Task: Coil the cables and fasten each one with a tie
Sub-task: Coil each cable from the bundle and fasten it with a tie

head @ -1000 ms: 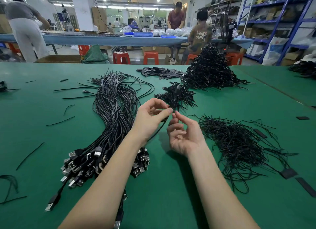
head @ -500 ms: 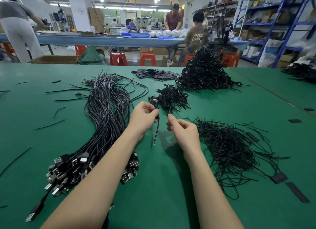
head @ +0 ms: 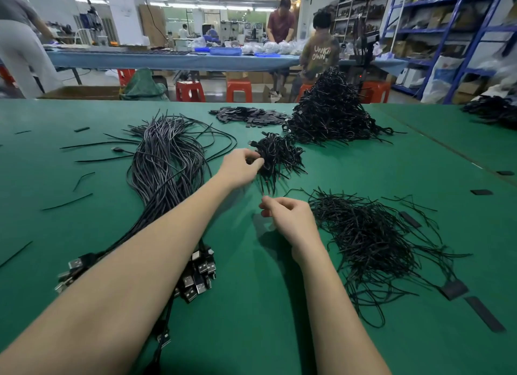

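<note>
Head view: on the green desk (head: 84, 262), the left hand (head: 241, 164) reached toward 12 o'clock, its curled fingers touching the small pile of coiled cables (head: 279, 156); whether it gripped one I could not tell. The right hand (head: 291, 220) hovered at 5 o'clock of that pile, fingers curled, seemingly holding nothing. Loose cables (head: 165, 164) lay at 9 o'clock, ties (head: 372, 234) at 3 o'clock.

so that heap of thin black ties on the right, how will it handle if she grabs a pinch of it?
Likely floppy: the strands in the tie heap curl and loop loosely over the green table. Probably very light, being thin. Apt to snag: they lie tangled, so a pinch by the right hand may drag several along.
</note>
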A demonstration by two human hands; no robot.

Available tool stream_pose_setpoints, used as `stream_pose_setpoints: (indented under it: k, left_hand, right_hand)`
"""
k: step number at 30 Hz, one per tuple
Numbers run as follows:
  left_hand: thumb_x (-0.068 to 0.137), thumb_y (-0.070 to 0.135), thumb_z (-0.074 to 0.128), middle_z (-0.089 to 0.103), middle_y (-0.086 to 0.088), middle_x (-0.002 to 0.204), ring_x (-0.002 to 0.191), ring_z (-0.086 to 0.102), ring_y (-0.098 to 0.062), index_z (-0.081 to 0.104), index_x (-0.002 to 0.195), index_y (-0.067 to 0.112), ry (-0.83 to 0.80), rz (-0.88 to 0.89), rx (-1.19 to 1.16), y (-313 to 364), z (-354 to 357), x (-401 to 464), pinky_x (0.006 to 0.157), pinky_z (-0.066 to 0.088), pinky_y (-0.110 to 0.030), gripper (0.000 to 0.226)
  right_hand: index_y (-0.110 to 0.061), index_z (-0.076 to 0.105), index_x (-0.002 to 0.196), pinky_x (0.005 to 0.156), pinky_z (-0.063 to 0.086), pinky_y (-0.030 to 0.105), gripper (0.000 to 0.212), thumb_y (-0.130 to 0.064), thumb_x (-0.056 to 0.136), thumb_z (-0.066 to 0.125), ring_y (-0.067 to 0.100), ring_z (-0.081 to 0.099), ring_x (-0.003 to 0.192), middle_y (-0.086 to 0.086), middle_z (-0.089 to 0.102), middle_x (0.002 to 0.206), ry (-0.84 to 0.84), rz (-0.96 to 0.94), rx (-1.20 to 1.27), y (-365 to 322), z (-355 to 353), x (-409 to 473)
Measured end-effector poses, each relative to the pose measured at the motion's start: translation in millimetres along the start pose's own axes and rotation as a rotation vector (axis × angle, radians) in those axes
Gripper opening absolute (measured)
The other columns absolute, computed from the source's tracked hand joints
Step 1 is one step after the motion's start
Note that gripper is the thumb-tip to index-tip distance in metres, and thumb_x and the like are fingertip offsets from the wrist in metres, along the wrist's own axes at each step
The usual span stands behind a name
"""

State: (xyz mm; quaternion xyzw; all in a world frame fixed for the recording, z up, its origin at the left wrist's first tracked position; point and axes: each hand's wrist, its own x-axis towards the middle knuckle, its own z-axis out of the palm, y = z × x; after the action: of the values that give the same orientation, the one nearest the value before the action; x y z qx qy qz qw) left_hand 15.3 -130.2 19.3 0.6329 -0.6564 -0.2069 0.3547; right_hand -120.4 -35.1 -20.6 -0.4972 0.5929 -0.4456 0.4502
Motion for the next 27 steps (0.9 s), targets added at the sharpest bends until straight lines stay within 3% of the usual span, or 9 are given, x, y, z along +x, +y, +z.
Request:
stream_pose_setpoints:
  k: [3,6,8,14,20,23,27]
  left_hand:
    - [0.096,0.035,0.062,0.07,0.007,0.106,0.108,0.064,-0.015,0.073,0.108,0.022,-0.043,0.005,-0.092,-4.2,-19.3,-32.6,0.09,0.048,-0.026,0.021]
    - [0.098,0.04,0.06,0.075,0.011,0.103,0.102,0.07,-0.011,0.075,0.102,0.025,-0.26,0.005,-0.272,-5.7,-39.3,-71.9,0.088,0.057,-0.027,0.021]
    - [0.1,0.041,0.056,0.075,0.012,0.105,0.1,0.071,-0.008,0.075,0.102,0.025,-0.309,0.032,-0.374,-6.9,-48.9,-93.4,0.085,0.058,-0.026,0.025]
    - [0.104,0.034,0.049,0.075,0.008,0.103,0.097,0.071,-0.015,0.073,0.098,0.019,-0.174,0.004,-0.396,-12.2,-51.5,-113.1,0.085,0.057,-0.033,0.028]
    - [0.105,0.034,0.048,0.075,0.013,0.093,0.091,0.072,-0.012,0.07,0.086,0.023,-0.082,0.012,-0.415,-12.7,-54.5,-109.6,0.084,0.052,-0.032,0.03]
    - [0.105,0.034,0.047,0.076,0.011,0.095,0.091,0.072,-0.012,0.07,0.087,0.024,-0.075,0.009,-0.412,-12.3,-60.1,-108.7,0.082,0.051,-0.029,0.031]
    - [0.105,0.033,0.047,0.075,0.007,0.098,0.088,0.071,-0.013,0.07,0.087,0.023,-0.076,0.007,-0.394,-14.8,-62.4,-110.6,0.081,0.051,-0.029,0.03]
  right_hand:
    - [-0.024,0.078,0.075,0.065,0.042,0.024,0.022,-0.037,0.09,0.069,0.001,0.061,0.073,-0.019,0.073,0.068,-0.01,-0.003,-0.004,-0.9,-0.6,-2.4]
    - [-0.022,0.079,0.075,0.063,0.041,0.023,0.021,-0.035,0.09,0.069,0.0,0.059,0.068,-0.018,0.073,0.067,-0.014,-0.018,-0.047,-2.6,-0.4,-5.7]
    - [-0.022,0.078,0.075,0.063,0.043,0.023,0.023,-0.036,0.09,0.068,0.001,0.06,0.067,-0.016,0.074,0.07,-0.029,-0.05,-0.117,-3.0,0.3,-7.9]
    - [-0.023,0.075,0.078,0.079,0.052,0.031,0.022,-0.04,0.089,0.067,0.013,0.068,0.082,-0.008,0.075,0.08,-0.111,-0.179,-0.462,-9.4,7.8,-15.4]
    - [-0.02,0.076,0.078,0.065,0.046,0.024,0.029,-0.048,0.085,0.075,0.002,0.056,0.06,-0.007,0.073,0.073,-0.54,-0.245,-0.548,-35.5,28.4,-39.0]
    - [-0.024,0.073,0.077,0.065,0.045,0.024,0.031,-0.053,0.077,0.082,0.004,0.059,0.066,-0.012,0.068,0.07,-0.556,-0.243,-0.61,-37.9,41.5,-45.3]
    - [-0.025,0.068,0.07,0.067,0.044,0.023,0.023,-0.04,0.079,0.083,-0.001,0.057,0.063,-0.015,0.066,0.065,-0.579,-0.22,-0.572,-38.6,43.4,-46.5]
